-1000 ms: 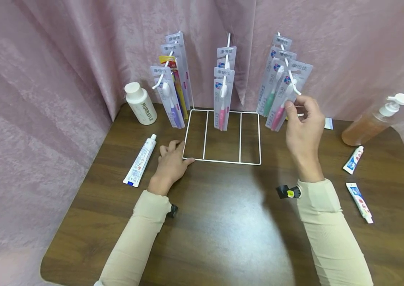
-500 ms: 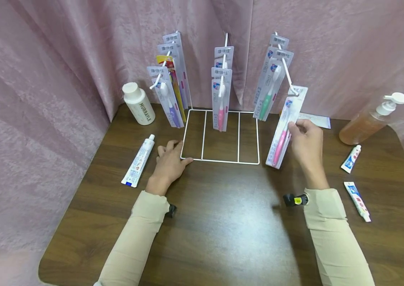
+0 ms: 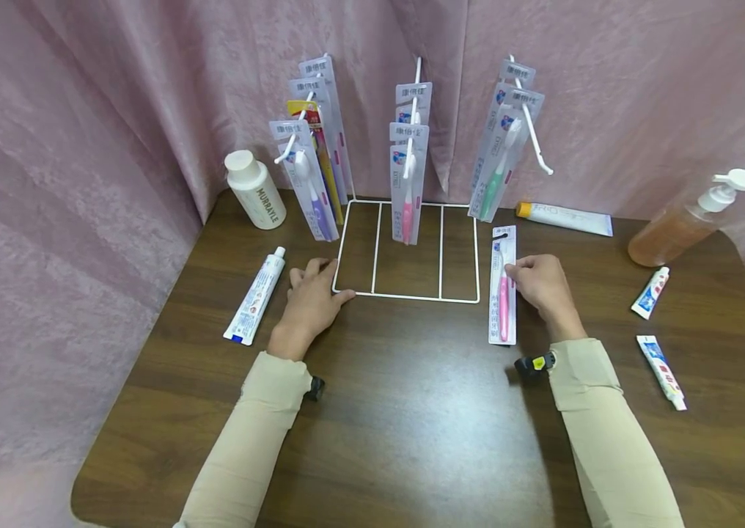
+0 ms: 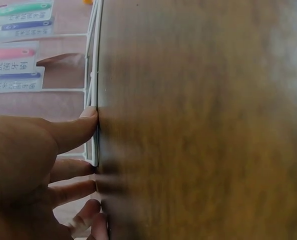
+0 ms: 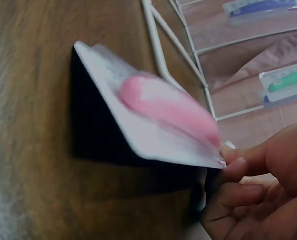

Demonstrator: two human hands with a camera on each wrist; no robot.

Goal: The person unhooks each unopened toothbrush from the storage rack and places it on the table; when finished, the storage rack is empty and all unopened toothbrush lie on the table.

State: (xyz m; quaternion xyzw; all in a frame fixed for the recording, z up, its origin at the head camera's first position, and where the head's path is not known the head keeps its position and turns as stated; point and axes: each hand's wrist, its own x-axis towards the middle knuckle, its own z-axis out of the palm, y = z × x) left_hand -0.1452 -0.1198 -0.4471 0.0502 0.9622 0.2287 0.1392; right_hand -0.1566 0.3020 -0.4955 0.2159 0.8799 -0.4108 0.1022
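Observation:
My right hand [image 3: 542, 290] pinches the right edge of a packaged pink toothbrush [image 3: 503, 308] between thumb and fingers. In the right wrist view the pack [image 5: 163, 107] is tilted, its lower end close over the table. My left hand [image 3: 312, 297] rests at the front left corner of the white wire rack [image 3: 412, 297]. Its thumb touches the front wire, and the other fingers spread along the left side onto the table. More packaged toothbrushes hang from the rack's hooks: purple [image 3: 313, 191] on the left, pink [image 3: 408, 194] in the middle, green [image 3: 494, 172] on the right.
A white bottle [image 3: 257, 192] and a toothpaste tube [image 3: 256, 297] lie to the left. Right of the rack are an orange-capped tube [image 3: 567, 218], two small toothpaste tubes [image 3: 651, 293] and a pump bottle [image 3: 679, 227]. A pink curtain [image 3: 610, 88] hangs behind the wooden table [image 3: 412, 411].
The front pink toothbrush pack has come off the right hook and moved down toward the table in my right hand. The orange-capped tube behind is uncovered. My left hand stays at the rack corner.

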